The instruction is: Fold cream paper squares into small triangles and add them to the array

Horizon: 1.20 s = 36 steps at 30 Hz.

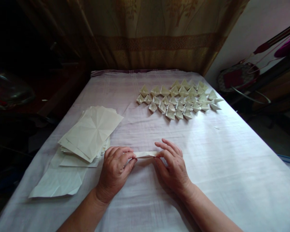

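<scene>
Between my hands, just over the cloth-covered table, is a narrow strip of folded white paper (pixel 145 154). My left hand (pixel 116 166) pinches its left end between thumb and fingers. At the right end, the thumb and index finger of my right hand (pixel 172 164) are closed on the paper, the other fingers raised. To the left lies a stack of creased paper sheets (pixel 94 129), the top one marked with fold lines fanning out from its middle. Several small folded paper boats (pixel 183 100) stand in rows toward the back right.
A pale cloth (pixel 222 167) with faint stripes covers the table. Behind its far edge hangs a patterned brown curtain (pixel 145 42). Off the right side are a round woven object (pixel 238 77) and dark bars. A shiny clear object (pixel 8 87) is at far left in shadow.
</scene>
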Motion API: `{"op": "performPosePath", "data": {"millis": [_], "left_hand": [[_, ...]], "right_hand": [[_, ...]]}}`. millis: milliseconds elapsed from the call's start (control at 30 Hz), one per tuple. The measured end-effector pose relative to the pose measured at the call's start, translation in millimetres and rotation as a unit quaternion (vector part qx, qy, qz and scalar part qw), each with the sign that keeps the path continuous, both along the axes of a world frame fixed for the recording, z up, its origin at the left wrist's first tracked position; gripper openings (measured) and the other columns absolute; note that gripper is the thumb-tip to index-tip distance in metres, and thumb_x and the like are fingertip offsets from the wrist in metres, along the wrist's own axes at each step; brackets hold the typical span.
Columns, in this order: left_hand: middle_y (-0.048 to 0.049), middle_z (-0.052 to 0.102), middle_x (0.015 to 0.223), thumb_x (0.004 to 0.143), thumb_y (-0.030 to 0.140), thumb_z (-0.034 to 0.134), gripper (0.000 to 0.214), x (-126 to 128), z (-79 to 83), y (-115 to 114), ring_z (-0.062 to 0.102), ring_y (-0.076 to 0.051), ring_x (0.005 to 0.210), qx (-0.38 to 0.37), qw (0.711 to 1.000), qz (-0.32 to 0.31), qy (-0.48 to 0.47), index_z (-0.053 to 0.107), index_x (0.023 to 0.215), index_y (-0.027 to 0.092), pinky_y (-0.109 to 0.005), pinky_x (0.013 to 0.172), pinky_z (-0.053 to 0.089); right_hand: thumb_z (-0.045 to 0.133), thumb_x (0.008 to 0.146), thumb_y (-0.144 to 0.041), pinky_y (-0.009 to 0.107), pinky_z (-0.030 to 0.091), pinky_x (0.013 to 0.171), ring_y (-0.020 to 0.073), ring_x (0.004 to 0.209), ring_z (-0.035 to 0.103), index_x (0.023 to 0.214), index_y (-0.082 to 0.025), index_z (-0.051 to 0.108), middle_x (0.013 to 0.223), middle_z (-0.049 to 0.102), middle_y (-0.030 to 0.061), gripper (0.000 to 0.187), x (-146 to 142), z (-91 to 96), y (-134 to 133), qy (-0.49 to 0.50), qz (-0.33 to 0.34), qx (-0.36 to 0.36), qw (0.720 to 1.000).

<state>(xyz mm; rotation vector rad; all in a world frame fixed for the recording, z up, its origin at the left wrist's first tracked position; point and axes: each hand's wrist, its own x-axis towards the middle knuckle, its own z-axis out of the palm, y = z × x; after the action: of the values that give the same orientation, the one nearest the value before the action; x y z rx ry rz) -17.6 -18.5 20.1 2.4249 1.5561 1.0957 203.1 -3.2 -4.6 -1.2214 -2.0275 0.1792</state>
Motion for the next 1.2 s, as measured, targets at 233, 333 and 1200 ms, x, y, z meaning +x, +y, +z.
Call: {"op": "performPosePath", "data": {"millis": [233,333,1200], "left_hand": [[-0.0028,0.071,0.097,0.09,0.018,0.062,0.008,-1.8,-2.9,7.2,0.062,-0.021,0.091,0.008,0.999,-0.003,0.051,0.067,0.089,0.025,-0.037,0.085,0.042],[-0.0037,0.071,0.099,0.09,0.017,0.062,0.011,-1.0,-5.8,12.0,0.06,-0.022,0.094,0.033,0.995,-0.002,0.09,0.069,0.091,0.025,-0.039,0.088,0.041],[-0.0078,0.07,0.109,0.097,0.029,0.052,0.028,17.3,-8.1,-26.8,0.062,-0.025,0.103,-0.014,0.977,0.006,0.212,0.064,0.119,0.018,-0.039,0.089,0.047]], "right_hand": [[0.056,0.092,-0.017,0.046,0.035,0.105,0.0263,0.123,0.055,0.085,-0.024,0.061,0.116,0.07,0.0049,0.012,1.4,4.3,4.5,-0.071,-0.02,0.068,0.995],[0.056,0.093,-0.019,0.045,0.032,0.108,0.0256,0.123,0.054,0.084,-0.024,0.063,0.116,0.07,0.0045,0.013,2.5,5.2,7.3,-0.097,-0.02,0.073,0.992],[0.066,0.085,-0.021,0.048,0.04,0.1,0.0303,0.12,0.056,0.076,-0.025,0.073,0.118,0.07,0.0055,0.012,7.8,6.2,3.5,-0.095,0.016,-0.007,0.995]]}}
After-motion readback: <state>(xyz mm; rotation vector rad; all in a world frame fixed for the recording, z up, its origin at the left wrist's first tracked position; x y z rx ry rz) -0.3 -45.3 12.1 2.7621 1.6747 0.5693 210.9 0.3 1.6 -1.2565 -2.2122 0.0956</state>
